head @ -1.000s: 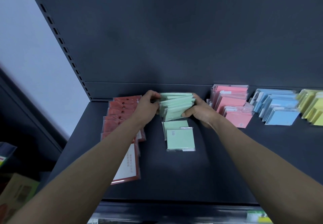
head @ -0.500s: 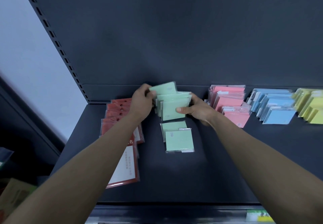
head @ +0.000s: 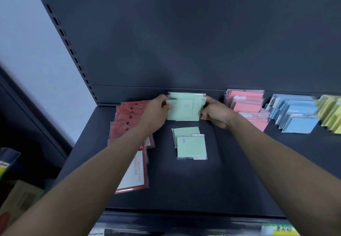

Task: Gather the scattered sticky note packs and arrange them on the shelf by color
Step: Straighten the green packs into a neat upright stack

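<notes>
Green wrapped sticky note stack [head: 185,109] upright at rear of dark shelf [head: 221,180]; left hand [head: 156,112] and right hand [head: 215,113] fingers curled on its sides. Two flat green packs [head: 190,144] just in front; red packets [head: 129,121] left, pink packs [head: 247,104] right.

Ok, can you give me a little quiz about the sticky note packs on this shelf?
1. True or false: the left hand and the right hand both grip the green bundle.
2. Which colour sits just right of the pink packs? A red, B blue, C green.
3. How many loose green packs lie flat on the shelf in front of the bundle?
Key: 1 true; 2 B, the blue packs; 3 two.
</notes>
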`<state>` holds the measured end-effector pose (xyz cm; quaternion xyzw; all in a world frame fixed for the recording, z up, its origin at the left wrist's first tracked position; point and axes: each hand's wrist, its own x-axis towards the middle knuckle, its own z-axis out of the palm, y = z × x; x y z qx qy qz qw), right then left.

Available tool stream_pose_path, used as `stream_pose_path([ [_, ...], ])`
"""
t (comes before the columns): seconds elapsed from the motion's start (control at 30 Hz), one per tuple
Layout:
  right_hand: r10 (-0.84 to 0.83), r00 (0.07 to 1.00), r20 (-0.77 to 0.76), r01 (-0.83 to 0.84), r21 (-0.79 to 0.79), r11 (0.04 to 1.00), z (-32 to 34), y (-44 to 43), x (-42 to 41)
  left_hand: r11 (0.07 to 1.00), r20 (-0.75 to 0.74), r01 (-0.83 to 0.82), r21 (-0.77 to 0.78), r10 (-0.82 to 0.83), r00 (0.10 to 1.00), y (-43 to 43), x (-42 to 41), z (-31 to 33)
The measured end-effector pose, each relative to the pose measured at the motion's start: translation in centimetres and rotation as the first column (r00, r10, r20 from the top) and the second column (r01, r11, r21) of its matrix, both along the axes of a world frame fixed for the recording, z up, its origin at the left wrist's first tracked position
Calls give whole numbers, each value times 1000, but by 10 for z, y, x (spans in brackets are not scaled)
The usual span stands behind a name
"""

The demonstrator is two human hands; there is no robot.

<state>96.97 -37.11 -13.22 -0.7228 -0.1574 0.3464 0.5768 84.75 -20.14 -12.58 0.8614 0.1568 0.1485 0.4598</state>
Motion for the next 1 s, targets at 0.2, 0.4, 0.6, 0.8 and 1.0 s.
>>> stream_pose_path([
  [0.2,55,998,4,-55,-47,997,1,-3,-2,996,-77,-29,-89,22,997,-21,16,3],
  [0.4,-17,1000,5,17,-16,1000,-4,-1,0,963,-371,237,129,-175,912,-24,-3,30],
  [0.6,-9,1000,23,10,-45,999,0,0,-2,850,-675,484,209,-232,700,-33,-13,6],
  [0.8,-3,999,38,7,-99,995,7,-2,-5,907,-550,379,182,-226,804,-33,-11,5],
  [1.0,46,999,-27,-48,-91,995,12,-10,-8,976,-176,57,211,-19,984,-25,-4,1],
])
